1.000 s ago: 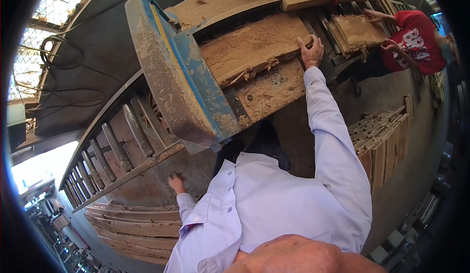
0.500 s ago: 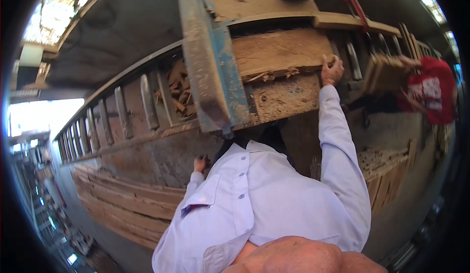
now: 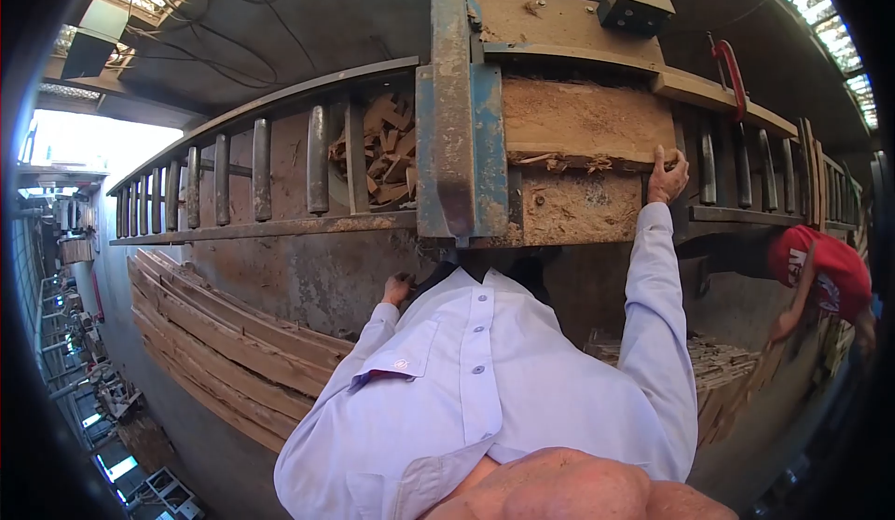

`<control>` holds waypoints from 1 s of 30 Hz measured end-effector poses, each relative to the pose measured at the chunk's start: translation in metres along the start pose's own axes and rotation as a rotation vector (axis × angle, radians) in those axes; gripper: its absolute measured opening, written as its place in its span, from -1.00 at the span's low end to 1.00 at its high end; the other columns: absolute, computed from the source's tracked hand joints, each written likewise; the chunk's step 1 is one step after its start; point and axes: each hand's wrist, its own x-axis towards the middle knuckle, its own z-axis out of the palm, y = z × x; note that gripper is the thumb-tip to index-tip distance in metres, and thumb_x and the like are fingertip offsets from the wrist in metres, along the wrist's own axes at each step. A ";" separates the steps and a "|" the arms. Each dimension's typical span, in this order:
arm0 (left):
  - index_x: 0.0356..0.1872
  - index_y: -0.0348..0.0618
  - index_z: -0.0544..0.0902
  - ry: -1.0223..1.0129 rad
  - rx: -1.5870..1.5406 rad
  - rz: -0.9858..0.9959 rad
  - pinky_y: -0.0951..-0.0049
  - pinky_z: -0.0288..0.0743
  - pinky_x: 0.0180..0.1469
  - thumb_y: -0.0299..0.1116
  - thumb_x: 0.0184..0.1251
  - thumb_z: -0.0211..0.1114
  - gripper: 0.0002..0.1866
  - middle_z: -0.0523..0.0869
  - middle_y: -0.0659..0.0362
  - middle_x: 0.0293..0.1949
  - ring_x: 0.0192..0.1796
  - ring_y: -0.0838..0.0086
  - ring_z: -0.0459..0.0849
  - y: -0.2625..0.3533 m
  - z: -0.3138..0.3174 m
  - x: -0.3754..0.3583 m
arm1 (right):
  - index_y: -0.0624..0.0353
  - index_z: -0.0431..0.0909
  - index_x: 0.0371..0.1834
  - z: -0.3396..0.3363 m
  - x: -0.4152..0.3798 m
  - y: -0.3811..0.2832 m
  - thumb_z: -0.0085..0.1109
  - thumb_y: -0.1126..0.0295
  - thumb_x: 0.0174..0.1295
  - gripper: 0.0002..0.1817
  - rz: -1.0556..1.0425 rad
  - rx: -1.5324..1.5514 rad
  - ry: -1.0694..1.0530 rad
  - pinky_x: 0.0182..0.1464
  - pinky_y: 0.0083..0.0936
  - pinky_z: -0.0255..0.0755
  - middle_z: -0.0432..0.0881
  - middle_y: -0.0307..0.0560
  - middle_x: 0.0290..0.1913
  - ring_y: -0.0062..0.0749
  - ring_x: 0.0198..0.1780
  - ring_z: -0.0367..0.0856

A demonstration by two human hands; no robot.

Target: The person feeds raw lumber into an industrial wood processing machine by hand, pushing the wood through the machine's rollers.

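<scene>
My right hand [image 3: 667, 176] grips the near end of a thick, sawdust-covered wooden slab [image 3: 583, 121] that lies on the roller bed of a sawing machine. The slab's other end disappears behind the blue, dust-caked saw housing [image 3: 459, 110]. My left hand [image 3: 396, 289] hangs low at the rusty front face of the machine frame [image 3: 298, 277], fingers curled; whether it holds anything is hidden. My white shirt fills the lower middle of the view.
Steel rollers [image 3: 261, 170] run along the bed on the left, with wood offcuts [image 3: 382, 152] piled behind them. Long planks [image 3: 214, 343] are stacked on the floor at left, thin slats [image 3: 722, 366] at right. A person in a red shirt [image 3: 830, 268] bends there. A red clamp [image 3: 732, 72] sits on the fence.
The view has swung left and levelled. My right hand stays at the slab's end. The person in red, who carried a board earlier, now bends low at the right.
</scene>
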 end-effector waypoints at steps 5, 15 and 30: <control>-0.04 -0.41 0.66 0.015 0.056 -0.080 0.37 0.62 -0.43 -0.23 0.37 0.28 -0.62 0.79 -0.01 -0.31 -0.47 0.34 0.76 -0.010 -0.019 -0.017 | 0.14 0.57 0.09 -0.003 0.011 0.002 0.30 -0.23 0.13 -0.31 -0.034 0.011 0.050 0.18 -0.14 0.35 0.60 0.04 0.01 0.01 0.11 0.51; 0.01 -0.40 0.59 0.190 -0.171 -0.035 0.33 0.64 -0.46 -0.25 0.44 0.21 -0.65 0.75 -0.03 -0.30 -0.46 0.29 0.75 -0.011 -0.042 -0.010 | 0.17 0.55 0.16 -0.018 0.013 0.012 0.25 -0.31 0.12 -0.21 -0.042 -0.028 0.043 0.25 -0.14 0.35 0.60 0.08 0.14 0.03 0.19 0.51; -0.12 -0.40 0.63 0.180 -0.218 -0.127 0.30 0.67 -0.43 -0.28 0.45 0.19 -0.70 0.77 -0.03 -0.31 -0.43 0.26 0.78 -0.047 0.062 -0.066 | 0.39 0.18 0.41 -0.069 -0.075 0.004 0.12 0.11 0.41 -0.31 0.501 1.025 -0.079 0.39 -0.12 0.33 0.35 0.26 0.35 0.08 0.33 0.41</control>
